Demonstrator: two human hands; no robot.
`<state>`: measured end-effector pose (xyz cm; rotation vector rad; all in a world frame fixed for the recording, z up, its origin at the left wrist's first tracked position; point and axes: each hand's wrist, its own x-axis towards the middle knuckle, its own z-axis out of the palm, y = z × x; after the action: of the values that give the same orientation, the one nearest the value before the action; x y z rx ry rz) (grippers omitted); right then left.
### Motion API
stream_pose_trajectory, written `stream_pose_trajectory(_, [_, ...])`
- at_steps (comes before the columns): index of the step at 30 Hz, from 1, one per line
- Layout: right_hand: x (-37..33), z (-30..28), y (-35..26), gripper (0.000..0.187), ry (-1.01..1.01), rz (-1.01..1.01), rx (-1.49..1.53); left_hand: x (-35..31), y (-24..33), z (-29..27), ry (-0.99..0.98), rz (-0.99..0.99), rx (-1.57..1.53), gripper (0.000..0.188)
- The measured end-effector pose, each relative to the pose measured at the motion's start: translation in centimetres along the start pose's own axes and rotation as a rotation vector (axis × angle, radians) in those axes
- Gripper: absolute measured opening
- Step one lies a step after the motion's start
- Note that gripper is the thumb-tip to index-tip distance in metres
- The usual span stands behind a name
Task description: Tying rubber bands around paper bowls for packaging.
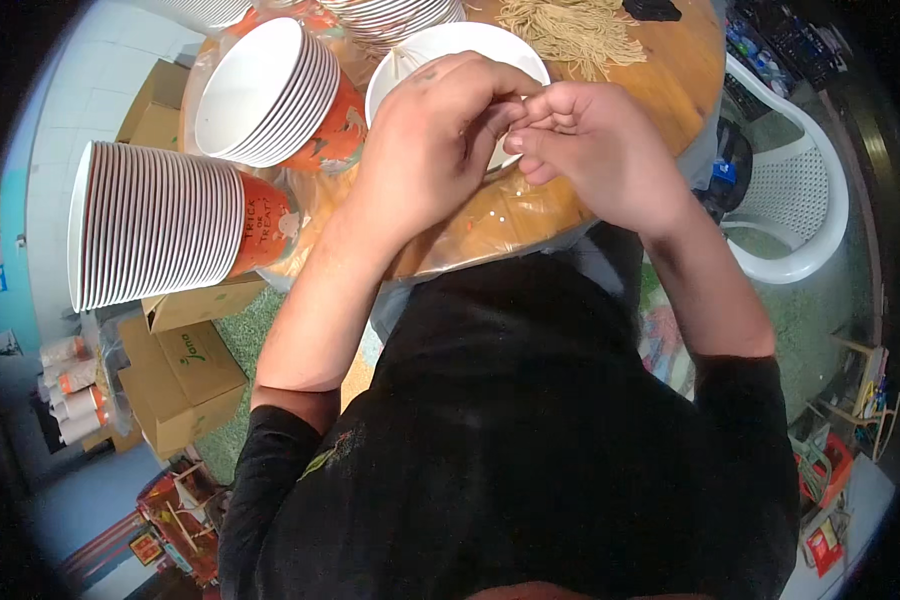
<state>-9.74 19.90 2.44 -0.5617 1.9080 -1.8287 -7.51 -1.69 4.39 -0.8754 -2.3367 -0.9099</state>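
A white paper bucket (390, 70) lies on the table with its round opening facing me, mostly behind my hands. My left hand (435, 135) is in front of it, back of the hand up, with its fingers curled and pinched together. Against its fingertips, my right hand (605, 150) is also closed in a pinch. A small pale bit shows between them, too hidden to name. A bundle of tan cords (575, 35) lies just beyond my hands. Left of my left hand are nested stacks of orange and white paper buckets, one stack (270, 95) behind another (160, 225).
Small white scraps lie on the plastic-covered wooden table (490, 225) near its edge. A dark object (652, 9) rests at the far edge. A white plastic chair (795, 190) stands at the right. Cardboard boxes (185, 375) sit on the floor at the left.
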Motion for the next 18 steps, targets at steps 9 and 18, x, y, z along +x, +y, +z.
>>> stream_pose_trajectory(9, [0.0, -0.9, 1.8, 0.017, -0.013, -0.039, 0.25, -1.5, -1.2, 0.2, -0.064, -0.255, -0.462, 0.043])
stream_pose_trajectory(18, [-0.4, -3.1, 2.5, 0.018, -0.115, 0.029, 0.34, -1.0, -0.9, -0.1, -0.274, -0.287, -0.541, 0.045])
